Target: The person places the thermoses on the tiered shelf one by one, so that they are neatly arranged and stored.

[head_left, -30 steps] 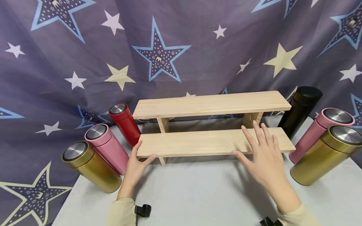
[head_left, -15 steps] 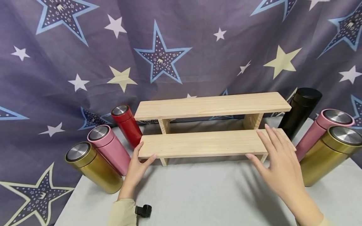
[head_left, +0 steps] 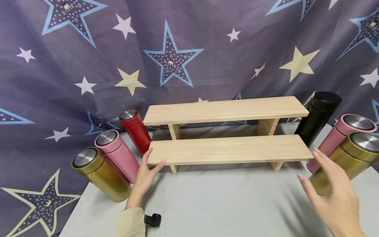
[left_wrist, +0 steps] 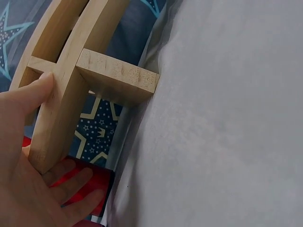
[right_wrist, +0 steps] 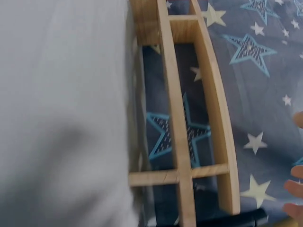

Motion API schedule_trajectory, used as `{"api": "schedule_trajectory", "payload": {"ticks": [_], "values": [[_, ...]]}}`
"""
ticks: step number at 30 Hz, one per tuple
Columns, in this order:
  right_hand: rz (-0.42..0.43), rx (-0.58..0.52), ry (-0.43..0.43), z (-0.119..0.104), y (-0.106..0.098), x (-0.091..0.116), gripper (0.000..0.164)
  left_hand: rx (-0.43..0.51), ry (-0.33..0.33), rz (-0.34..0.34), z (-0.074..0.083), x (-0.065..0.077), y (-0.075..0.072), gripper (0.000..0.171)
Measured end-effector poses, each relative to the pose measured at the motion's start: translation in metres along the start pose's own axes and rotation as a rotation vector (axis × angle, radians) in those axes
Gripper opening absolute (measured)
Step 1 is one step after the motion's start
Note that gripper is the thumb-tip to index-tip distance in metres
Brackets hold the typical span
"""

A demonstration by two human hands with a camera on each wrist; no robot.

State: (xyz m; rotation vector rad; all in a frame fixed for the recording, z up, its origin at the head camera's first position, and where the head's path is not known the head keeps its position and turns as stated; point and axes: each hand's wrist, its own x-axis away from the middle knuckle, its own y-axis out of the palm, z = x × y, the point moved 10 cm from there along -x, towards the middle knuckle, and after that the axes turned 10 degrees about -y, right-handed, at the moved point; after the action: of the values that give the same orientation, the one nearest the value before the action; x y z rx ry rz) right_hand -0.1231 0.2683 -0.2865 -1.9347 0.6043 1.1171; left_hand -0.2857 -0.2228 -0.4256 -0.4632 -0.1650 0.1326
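Observation:
A two-tier wooden shelf (head_left: 231,149) stands on the white cloth, its upper board behind and above the lower one. My left hand (head_left: 145,177) holds the left front corner of the lower board in the head view. In the left wrist view its thumb (left_wrist: 41,87) lies on the board while the other fingers reach around the end. My right hand (head_left: 337,194) is off the shelf, thumb and fingers spread, in front of a gold bottle (head_left: 352,158) at the right. Only a few of its fingertips (right_wrist: 294,188) show in the right wrist view.
Left of the shelf stand a red bottle (head_left: 137,133), a pink bottle (head_left: 121,158) and a gold bottle (head_left: 103,177). A black bottle (head_left: 318,118) and another pink bottle (head_left: 334,140) are on the right. A star-patterned curtain (head_left: 207,72) hangs behind.
My right hand has moved right and toward me, from over the lower board's right part to beyond its end. My left hand stays at the left corner. The view has shifted slightly.

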Motion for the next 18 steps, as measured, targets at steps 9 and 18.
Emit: {"api": "schedule_trajectory", "payload": {"ticks": [9, 18], "values": [[0.244, -0.151, -0.025, 0.003, -0.035, 0.010, 0.071, 0.005, -0.007, -0.006, -0.002, 0.002, 0.000, 0.087], [0.268, -0.135, 0.135, 0.055, -0.046, 0.044, 0.066, 0.002, -0.010, -0.006, -0.003, 0.003, -0.001, 0.087]]}}
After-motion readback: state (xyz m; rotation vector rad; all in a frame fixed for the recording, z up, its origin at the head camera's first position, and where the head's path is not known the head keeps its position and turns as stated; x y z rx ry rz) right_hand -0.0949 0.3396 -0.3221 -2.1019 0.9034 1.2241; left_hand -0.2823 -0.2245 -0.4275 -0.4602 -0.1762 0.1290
